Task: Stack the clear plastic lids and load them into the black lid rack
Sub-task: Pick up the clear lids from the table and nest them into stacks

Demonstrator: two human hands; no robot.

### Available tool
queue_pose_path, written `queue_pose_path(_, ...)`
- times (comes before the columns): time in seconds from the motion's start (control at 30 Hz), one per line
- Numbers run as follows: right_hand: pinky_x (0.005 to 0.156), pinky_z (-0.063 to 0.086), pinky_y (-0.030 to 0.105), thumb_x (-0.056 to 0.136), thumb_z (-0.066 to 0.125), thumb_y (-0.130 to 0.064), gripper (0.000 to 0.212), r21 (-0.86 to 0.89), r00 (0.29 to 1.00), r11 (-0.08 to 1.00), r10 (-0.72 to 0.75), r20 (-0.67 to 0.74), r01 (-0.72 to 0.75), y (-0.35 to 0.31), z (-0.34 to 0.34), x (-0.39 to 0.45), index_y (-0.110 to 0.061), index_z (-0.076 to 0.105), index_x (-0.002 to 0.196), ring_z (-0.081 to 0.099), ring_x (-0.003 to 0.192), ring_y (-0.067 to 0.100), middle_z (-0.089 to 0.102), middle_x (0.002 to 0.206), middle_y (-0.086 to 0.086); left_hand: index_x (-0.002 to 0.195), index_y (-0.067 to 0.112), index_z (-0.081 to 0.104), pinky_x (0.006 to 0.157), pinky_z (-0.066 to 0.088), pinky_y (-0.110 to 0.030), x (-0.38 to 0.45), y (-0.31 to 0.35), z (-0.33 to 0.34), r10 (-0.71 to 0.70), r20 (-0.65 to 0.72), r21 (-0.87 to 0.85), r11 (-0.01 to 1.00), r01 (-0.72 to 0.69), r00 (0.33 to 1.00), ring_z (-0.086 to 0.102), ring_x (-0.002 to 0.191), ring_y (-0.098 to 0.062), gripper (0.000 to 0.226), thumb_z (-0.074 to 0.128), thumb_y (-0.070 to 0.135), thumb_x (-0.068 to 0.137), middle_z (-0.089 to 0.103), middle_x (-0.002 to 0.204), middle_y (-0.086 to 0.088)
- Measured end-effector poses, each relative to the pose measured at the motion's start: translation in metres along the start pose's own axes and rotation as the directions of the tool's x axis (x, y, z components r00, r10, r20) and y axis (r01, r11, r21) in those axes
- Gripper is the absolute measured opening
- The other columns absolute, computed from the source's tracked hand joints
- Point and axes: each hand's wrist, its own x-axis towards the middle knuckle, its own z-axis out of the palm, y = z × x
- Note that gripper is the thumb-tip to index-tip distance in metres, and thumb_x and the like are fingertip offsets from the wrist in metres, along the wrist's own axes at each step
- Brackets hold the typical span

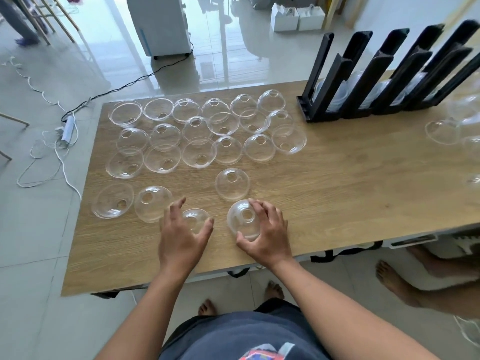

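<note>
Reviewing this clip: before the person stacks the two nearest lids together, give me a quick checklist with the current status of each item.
1. Right hand grips a dome lid: ok, thumb and fingers curl round it.
2. Left hand has secured the small lid: cannot tell, fingers spread over it.
3. Both lids face dome up for nesting: ok.
4. Bare table between the hands and the black rack: ok.
5. Free rack slot: cannot tell, lids already sit low in several.

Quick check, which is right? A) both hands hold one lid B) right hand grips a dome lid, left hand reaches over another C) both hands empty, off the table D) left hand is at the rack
B: the right hand curls around a dome lid; the left hand spreads over another lid, far from the black rack.
</note>
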Motion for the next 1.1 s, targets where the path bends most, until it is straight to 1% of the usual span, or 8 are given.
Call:
queue_pose_path(0.13, 0.093, 0.047, 0.044, 0.069, 0.075, -0.052, 0.086, 0.015, 1.0, 1.0, 0.005, 0.004, -0.005, 0.001, 0.0, -0.001, -0.026, 0.049, 0.147, 0.053, 0.12, 0.021, 0.052, 0.138, -0.001, 0.142, 0.018, 0.044, 0.094, 0.046, -0.041, 0.035, 0.041, 0.015, 0.102, 0.043, 0.005, 0.995, -0.102, 0.994, 0.046, 0.129, -0.024, 0.074, 0.076, 0.05, 0.083, 0.053, 0.139, -0.004)
queue_pose_path(0.3, 0.093, 0.048, 0.046, 0.071, 0.075, -0.053, 0.087, 0.016, 1.0, 1.0, -0.006, 0.021, 0.006, 0.001, -0.003, -0.001, -0.024, 0.049, 0.149, 0.053, 0.121, 0.023, 0.052, 0.139, 0.001, 0.149, 0.015, 0.039, 0.105, 0.044, -0.041, 0.082, 0.074, 0.047, 0.141, 0.237, 0.053, 0.986, -0.158, 0.961, 0.046, 0.136, -0.024, 0.085, 0.077, 0.05, 0.082, 0.049, 0.149, -0.003)
queue_pose_path(0.4, 0.094, 0.047, 0.046, 0.071, 0.073, -0.054, 0.087, 0.015, 1.0, 1.0, -0.006, 0.018, 0.005, 0.001, -0.003, -0.002, -0.023, 0.05, 0.149, 0.054, 0.121, 0.025, 0.053, 0.139, 0.002, 0.15, 0.017, 0.038, 0.105, 0.048, -0.045, 0.088, 0.076, 0.062, 0.127, 0.318, 0.13, 0.976, -0.176, 0.94, 0.049, 0.133, -0.026, 0.089, 0.079, 0.053, 0.08, 0.051, 0.145, -0.004)
queue_pose_path(0.53, 0.093, 0.047, 0.045, 0.072, 0.072, -0.053, 0.086, 0.018, 1.0, 1.0, -0.015, 0.004, 0.015, 0.003, -0.003, -0.002, -0.022, 0.05, 0.149, 0.054, 0.12, 0.025, 0.053, 0.14, 0.002, 0.147, 0.018, 0.043, 0.095, 0.051, -0.041, 0.086, 0.075, 0.06, 0.142, 0.242, 0.111, 0.979, -0.172, 0.96, 0.052, 0.129, -0.024, 0.088, 0.083, 0.053, 0.076, 0.053, 0.14, -0.002)
queue_pose_path(0.63, 0.094, 0.046, 0.043, 0.072, 0.072, -0.053, 0.087, 0.022, 1.0, 1.0, -0.019, -0.003, 0.019, 0.005, -0.002, -0.002, -0.023, 0.048, 0.15, 0.054, 0.122, 0.024, 0.053, 0.141, 0.002, 0.141, 0.021, 0.047, 0.084, 0.053, -0.037, 0.073, 0.069, 0.033, 0.167, 0.073, 0.002, 0.986, -0.168, 0.983, 0.059, 0.121, -0.023, 0.083, 0.082, 0.056, 0.074, 0.057, 0.137, 0.0)
queue_pose_path(0.77, 0.094, 0.047, 0.044, 0.072, 0.072, -0.051, 0.086, 0.013, 1.0, 1.0, -0.021, -0.009, 0.021, 0.005, 0.001, -0.001, -0.023, 0.048, 0.15, 0.053, 0.122, 0.024, 0.053, 0.141, 0.002, 0.136, 0.024, 0.049, 0.079, 0.045, -0.027, 0.028, 0.029, -0.01, 0.134, -0.124, -0.051, 0.989, -0.142, 0.983, 0.057, 0.117, -0.017, 0.08, 0.079, 0.061, 0.072, 0.06, 0.129, 0.001)
queue_pose_path(0.93, 0.096, 0.046, 0.045, 0.071, 0.073, -0.049, 0.085, 0.008, 1.0, 1.0, -0.022, -0.011, 0.022, 0.005, 0.003, 0.0, -0.021, 0.05, 0.149, 0.052, 0.124, 0.024, 0.053, 0.142, 0.003, 0.137, 0.024, 0.05, 0.079, 0.047, -0.026, -0.021, -0.019, -0.013, 0.007, -0.057, -0.043, 0.999, -0.009, 0.998, 0.058, 0.116, -0.017, 0.081, 0.084, 0.054, 0.07, 0.057, 0.131, 0.002)
queue_pose_path(1.1, 0.099, 0.039, 0.041, 0.072, 0.068, -0.054, 0.086, 0.028, 1.0, 1.0, -0.002, 0.015, 0.001, 0.004, 0.001, -0.001, -0.025, 0.046, 0.15, 0.05, 0.127, 0.024, 0.051, 0.143, 0.003, 0.138, 0.024, 0.05, 0.078, 0.057, -0.033, -0.029, -0.03, 0.005, -0.003, -0.022, -0.062, 0.998, 0.001, 1.0, 0.057, 0.116, -0.015, 0.081, 0.087, 0.049, 0.071, 0.056, 0.132, 0.006)
